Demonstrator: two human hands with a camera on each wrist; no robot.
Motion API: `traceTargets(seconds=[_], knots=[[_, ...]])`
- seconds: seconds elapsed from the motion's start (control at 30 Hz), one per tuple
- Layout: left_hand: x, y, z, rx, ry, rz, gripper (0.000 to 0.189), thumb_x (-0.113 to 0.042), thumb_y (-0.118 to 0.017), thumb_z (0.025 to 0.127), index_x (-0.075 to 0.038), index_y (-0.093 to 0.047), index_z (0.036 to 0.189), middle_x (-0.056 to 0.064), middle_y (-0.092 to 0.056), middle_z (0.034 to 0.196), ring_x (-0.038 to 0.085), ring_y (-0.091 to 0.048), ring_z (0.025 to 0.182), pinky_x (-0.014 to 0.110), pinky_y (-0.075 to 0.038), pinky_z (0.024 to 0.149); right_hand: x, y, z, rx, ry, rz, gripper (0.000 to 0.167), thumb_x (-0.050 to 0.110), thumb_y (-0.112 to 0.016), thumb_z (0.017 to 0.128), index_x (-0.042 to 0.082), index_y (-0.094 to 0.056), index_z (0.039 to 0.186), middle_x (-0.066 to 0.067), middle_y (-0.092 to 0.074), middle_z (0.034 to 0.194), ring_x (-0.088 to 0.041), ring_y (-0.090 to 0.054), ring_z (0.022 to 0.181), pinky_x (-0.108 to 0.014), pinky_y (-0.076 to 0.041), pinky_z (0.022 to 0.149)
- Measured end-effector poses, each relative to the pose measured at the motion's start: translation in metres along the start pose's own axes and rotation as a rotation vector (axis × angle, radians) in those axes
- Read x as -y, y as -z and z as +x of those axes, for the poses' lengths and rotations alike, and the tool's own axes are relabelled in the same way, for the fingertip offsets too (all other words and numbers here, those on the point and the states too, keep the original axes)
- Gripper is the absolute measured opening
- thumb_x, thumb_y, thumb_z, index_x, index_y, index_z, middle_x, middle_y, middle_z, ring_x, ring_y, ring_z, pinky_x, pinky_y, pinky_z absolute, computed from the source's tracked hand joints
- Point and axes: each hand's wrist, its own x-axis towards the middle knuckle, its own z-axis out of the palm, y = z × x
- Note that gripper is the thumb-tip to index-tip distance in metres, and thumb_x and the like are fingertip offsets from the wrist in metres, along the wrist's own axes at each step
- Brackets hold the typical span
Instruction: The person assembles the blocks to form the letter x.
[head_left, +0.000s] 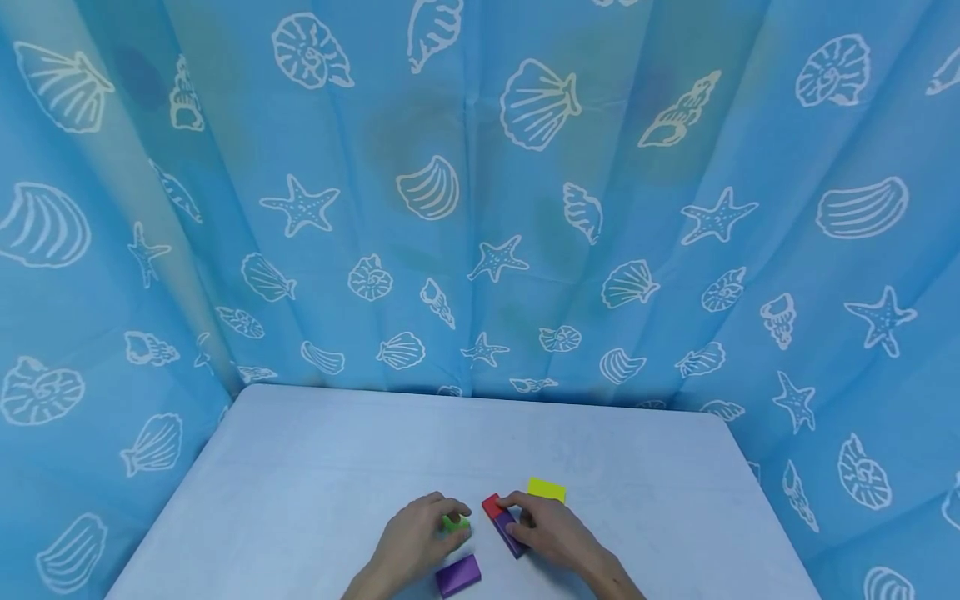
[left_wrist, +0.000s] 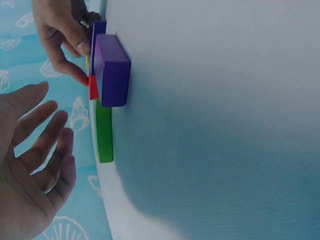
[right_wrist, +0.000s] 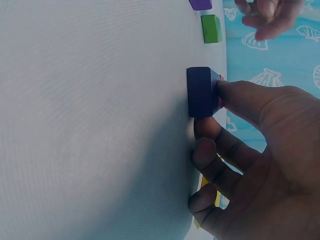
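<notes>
Right hand [head_left: 551, 532] gripping a purple block [head_left: 514, 543] with a red block [head_left: 491, 505] set end to end; left hand [head_left: 412, 535] raised, fingers parted.
Thumb of the right hand lies against the purple block and a fingertip meets the red block at the far end; both blocks rest on the white table [head_left: 337, 450]. The left hand, its fingers loosely bent and holding nothing, hangs above and apart from the green block [left_wrist: 104, 132]. Just beside the left hand, nearer the person, lies a second purple block [head_left: 459, 577]. Beyond the right hand is a yellow block [head_left: 547, 489], partly hidden; behind the table hangs a shell-patterned blue curtain [head_left: 465, 242].
</notes>
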Motion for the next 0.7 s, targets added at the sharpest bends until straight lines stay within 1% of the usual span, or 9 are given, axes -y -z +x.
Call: traceTargets(seconds=[0.07, 0.17, 0.23, 0.33, 0.43, 0.5, 0.7], knots=[[0.000, -0.001, -0.003, 0.042, 0.007, -0.005, 0.028, -0.041, -0.075, 0.089, -0.023, -0.074, 0.111, -0.016, -0.062, 0.090, 0.003, -0.057, 0.079, 0.028, -0.050, 0.069, 0.000, 0.000, 0.000, -0.001, 0.005, -0.004, 0.036, 0.030, -0.069, 0.095, 0.028, -0.065, 0.131, 0.004, -0.057, 0.084, -0.014, -0.052, 0.074, -0.030, -0.039, 0.062], [0.000, -0.003, -0.007, 0.082, 0.012, 0.004, 0.029, -0.043, -0.076, 0.087, -0.024, -0.075, 0.109, -0.016, -0.062, 0.091, 0.002, -0.058, 0.080, 0.029, -0.051, 0.070, 0.001, 0.000, 0.000, -0.001, 0.001, -0.007, 0.036, 0.030, -0.069, 0.095, 0.028, -0.065, 0.131, 0.004, -0.057, 0.084, -0.014, -0.052, 0.073, -0.030, -0.039, 0.062], [0.000, -0.004, -0.008, 0.115, 0.028, 0.005, 0.030, -0.045, -0.076, 0.086, -0.025, -0.075, 0.108, -0.016, -0.062, 0.091, 0.002, -0.057, 0.079, 0.030, -0.051, 0.070, 0.002, 0.000, 0.000, -0.001, -0.007, -0.005, 0.036, 0.030, -0.069, 0.095, 0.028, -0.065, 0.131, 0.004, -0.057, 0.084, -0.013, -0.052, 0.074, -0.030, -0.039, 0.062], [-0.001, -0.004, -0.011, 0.159, 0.040, 0.015, 0.030, -0.046, -0.078, 0.084, -0.026, -0.075, 0.107, -0.016, -0.062, 0.089, 0.002, -0.055, 0.076, 0.029, -0.050, 0.067, 0.002, -0.001, 0.000, -0.001, -0.012, 0.003, 0.035, 0.030, -0.069, 0.095, 0.027, -0.065, 0.130, 0.004, -0.057, 0.084, -0.014, -0.053, 0.073, -0.030, -0.039, 0.062], [-0.001, -0.006, -0.015, 0.179, 0.026, 0.034, 0.031, -0.043, -0.080, 0.082, -0.026, -0.075, 0.107, -0.016, -0.061, 0.087, 0.001, -0.053, 0.072, 0.026, -0.047, 0.062, 0.001, -0.001, 0.000, 0.000, -0.011, 0.011, 0.035, 0.029, -0.069, 0.096, 0.027, -0.065, 0.130, 0.003, -0.058, 0.083, -0.014, -0.053, 0.073, -0.030, -0.040, 0.062], [0.000, -0.008, -0.018, 0.179, 0.014, 0.035, 0.032, -0.040, -0.083, 0.079, -0.026, -0.075, 0.107, -0.016, -0.061, 0.086, 0.000, -0.053, 0.071, 0.025, -0.046, 0.060, 0.001, -0.001, 0.000, 0.000, -0.012, 0.015, 0.035, 0.029, -0.069, 0.096, 0.027, -0.066, 0.130, 0.004, -0.058, 0.083, -0.014, -0.054, 0.073, -0.030, -0.040, 0.062], [0.004, -0.014, -0.023, 0.177, 0.007, 0.015, 0.037, -0.034, -0.087, 0.074, -0.025, -0.075, 0.107, -0.016, -0.060, 0.084, 0.002, -0.057, 0.072, 0.025, -0.048, 0.061, 0.001, -0.001, -0.001, 0.001, -0.004, 0.028, 0.034, 0.028, -0.068, 0.096, 0.027, -0.066, 0.130, 0.004, -0.058, 0.084, -0.014, -0.053, 0.073, -0.030, -0.039, 0.061]])
